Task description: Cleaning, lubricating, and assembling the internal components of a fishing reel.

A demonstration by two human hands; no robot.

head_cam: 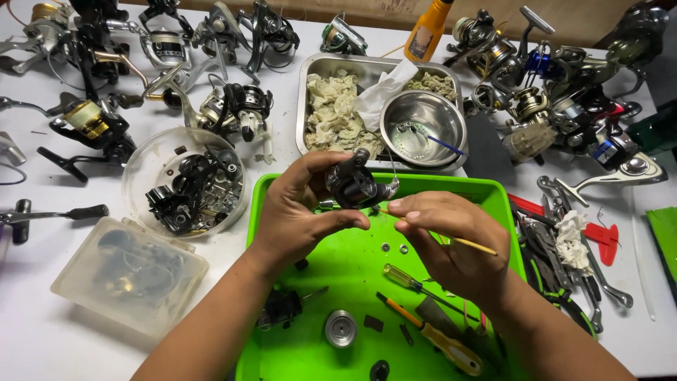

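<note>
My left hand [300, 212] grips a black fishing reel body [351, 182] above the green tray [486, 192]. Its thumb and fingers wrap the reel from the left. My right hand [451, 240] pinches a thin wooden-handled brush [469, 244], whose tip points at the reel's underside. On the tray floor below lie small washers [393, 248], two screwdrivers [423, 286], a silver spool [340, 328] and several dark small parts.
A steel pan with rags [331, 113] and a steel bowl [423, 127] stand behind the tray. Many fishing reels [557, 92] crowd the back and both sides. A clear round tub of parts [187, 185] and a plastic box [130, 271] sit left; pliers and wrenches [564, 261] right.
</note>
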